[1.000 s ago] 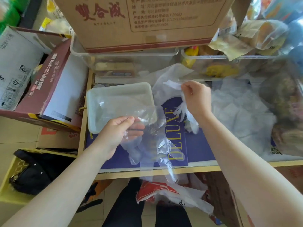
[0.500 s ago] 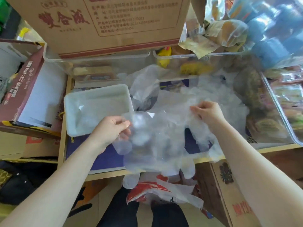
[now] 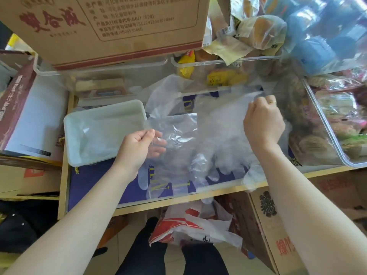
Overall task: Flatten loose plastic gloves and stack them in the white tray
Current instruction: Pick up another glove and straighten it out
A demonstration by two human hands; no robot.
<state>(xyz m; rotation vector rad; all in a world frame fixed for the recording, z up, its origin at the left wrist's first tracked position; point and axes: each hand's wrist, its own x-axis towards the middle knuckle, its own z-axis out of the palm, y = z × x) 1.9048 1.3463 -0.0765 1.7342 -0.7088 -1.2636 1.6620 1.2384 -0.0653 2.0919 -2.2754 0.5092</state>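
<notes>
Overhead, largest to smallest:
Cardboard box [image 3: 111, 26]: sitting at the far edge, red characters printed on its side, resting over a clear bin [image 3: 99, 76].
Table [image 3: 178, 201]: wooden-rimmed, carrying a purple sheet with gold lettering under everything.
Snack bin [image 3: 327, 124]: clear plastic, lying at the right, packed with wrapped food.
White tray [image 3: 83, 139]: sitting on the table's left part, just left of the left hand; something thin and clear is lying inside, hard to make out.
Plastic gloves [image 3: 198, 139]: being held spread between both hands above the purple sheet, finger ends hanging toward the near edge; more crumpled clear plastic is lying behind them.
Left hand [image 3: 139, 143]: pinching the left glove's edge, thumb on top and fingers showing through the film beneath.
Right hand [image 3: 264, 120]: curling its fingers, pinching the cuff edge at the upper right; a ring [image 3: 272, 101] is showing on one finger.
Red-and-white bag [image 3: 190, 229]: lying below the table edge, near dark trouser legs.
</notes>
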